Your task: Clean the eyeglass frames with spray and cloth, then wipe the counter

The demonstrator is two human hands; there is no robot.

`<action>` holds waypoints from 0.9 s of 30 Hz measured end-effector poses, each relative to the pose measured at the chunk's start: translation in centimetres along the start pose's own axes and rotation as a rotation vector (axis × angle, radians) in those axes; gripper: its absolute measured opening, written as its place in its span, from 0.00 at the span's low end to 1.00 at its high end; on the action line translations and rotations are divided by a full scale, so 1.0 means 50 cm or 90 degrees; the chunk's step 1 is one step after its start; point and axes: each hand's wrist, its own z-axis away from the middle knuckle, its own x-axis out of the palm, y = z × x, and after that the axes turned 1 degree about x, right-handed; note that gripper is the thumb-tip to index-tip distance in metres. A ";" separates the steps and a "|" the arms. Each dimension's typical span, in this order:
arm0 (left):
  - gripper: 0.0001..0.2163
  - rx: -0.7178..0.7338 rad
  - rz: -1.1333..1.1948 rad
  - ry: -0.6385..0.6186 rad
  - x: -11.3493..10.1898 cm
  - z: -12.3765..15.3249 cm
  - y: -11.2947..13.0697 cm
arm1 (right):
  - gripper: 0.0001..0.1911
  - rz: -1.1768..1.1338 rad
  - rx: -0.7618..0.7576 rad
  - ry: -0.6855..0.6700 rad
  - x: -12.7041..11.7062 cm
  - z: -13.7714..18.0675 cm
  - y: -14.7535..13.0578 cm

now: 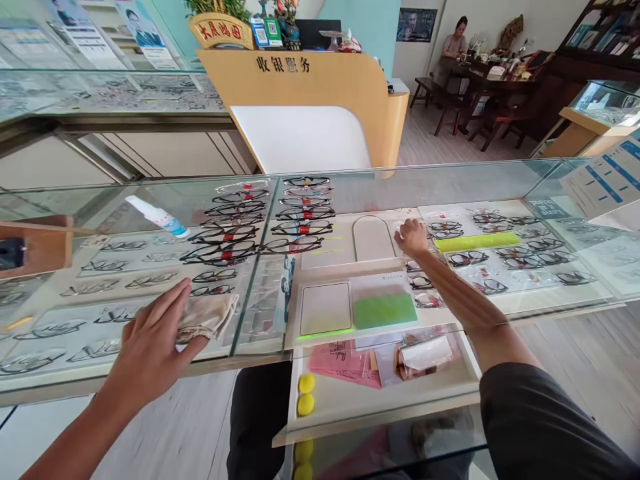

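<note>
My left hand (155,340) rests on the glass display counter (260,300), fingers stretched out. A crumpled beige cloth (207,316) lies against its thumb and forefinger. My right hand (413,238) is closed, with its fingers curled, among the trays of eyeglasses at the far side of the case. Whether anything is in those fingers is hidden. Several eyeglasses (423,283) lie beside my right wrist. Two columns of dark-framed eyeglasses with red tags, including one pair (305,228), stretch between my hands. A white spray bottle (159,217) lies on its side beyond my left hand.
An open drawer (380,400) below the counter holds pink papers (345,363) and yellow round pieces (306,393). A green rectangle (385,311) lies on a white tray. A wooden box (45,243) stands far left. Behind are a cashier desk (310,87) and a seated person (454,50).
</note>
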 end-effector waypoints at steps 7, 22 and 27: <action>0.31 0.019 0.071 0.063 -0.015 0.007 0.018 | 0.30 -0.009 -0.224 -0.199 -0.076 0.210 -0.275; 0.14 -0.086 0.124 0.209 -0.051 0.064 0.012 | 0.29 -0.257 -0.426 -0.247 -0.451 0.487 -0.314; 0.15 0.016 0.115 0.185 -0.112 0.031 0.038 | 0.21 -0.042 0.016 0.043 -0.398 0.387 -0.028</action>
